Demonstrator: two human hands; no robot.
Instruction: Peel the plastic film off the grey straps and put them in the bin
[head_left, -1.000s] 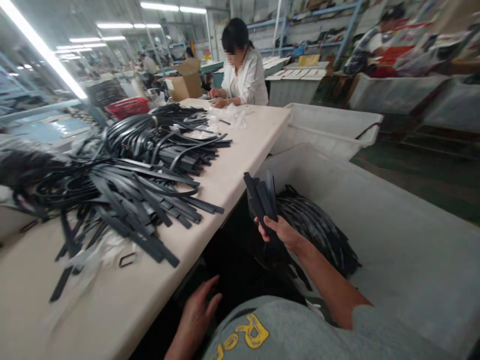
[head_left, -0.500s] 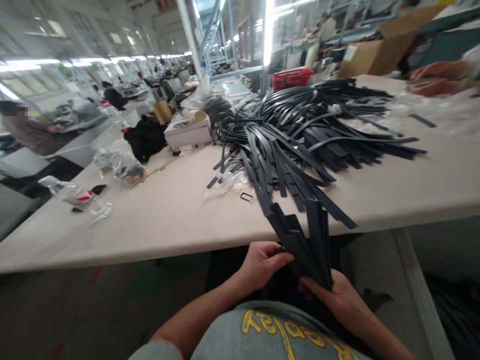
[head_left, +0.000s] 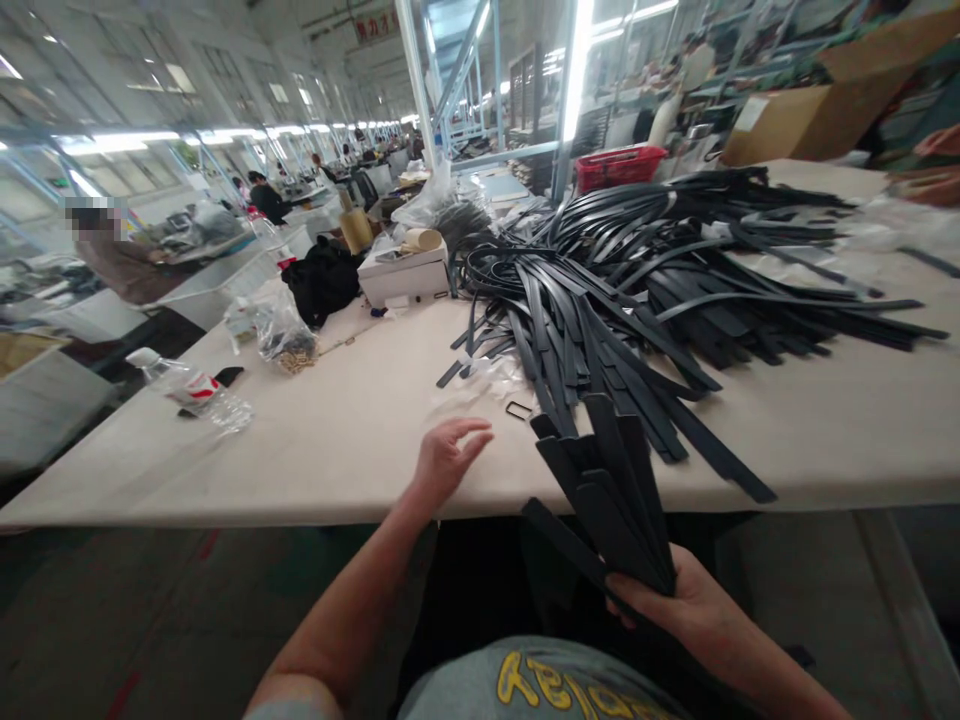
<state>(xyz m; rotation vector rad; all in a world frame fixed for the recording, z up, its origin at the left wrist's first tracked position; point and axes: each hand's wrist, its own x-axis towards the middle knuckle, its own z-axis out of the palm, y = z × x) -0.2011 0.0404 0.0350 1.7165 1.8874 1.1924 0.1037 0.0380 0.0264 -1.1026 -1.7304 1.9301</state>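
Note:
A fanned bunch of flat black straps [head_left: 619,500] is gripped near its lower part by my right hand [head_left: 667,600], with the strap ends pointing up and toward the table. One strap splays out to the left from the bunch. My left hand [head_left: 450,455] hovers over the table's front edge, thumb and index finger apart with nothing between them. Just beyond it lies a small black rectangular ring [head_left: 518,411]. A large pile of long black straps [head_left: 585,320] spreads over the table behind the held bunch.
On the pale table [head_left: 360,430] are a plastic bottle [head_left: 199,390], a bag of small parts [head_left: 285,335], a black cloth item [head_left: 321,280] and a white box [head_left: 403,272]. Farther back stand a red basket [head_left: 619,168] and a cardboard box [head_left: 802,120]. Other people sit at left.
My left hand has let go of a strap and moved left and up over the table edge, its fingers opening. One strap now angles away from the bunch. The camera view has shifted left.

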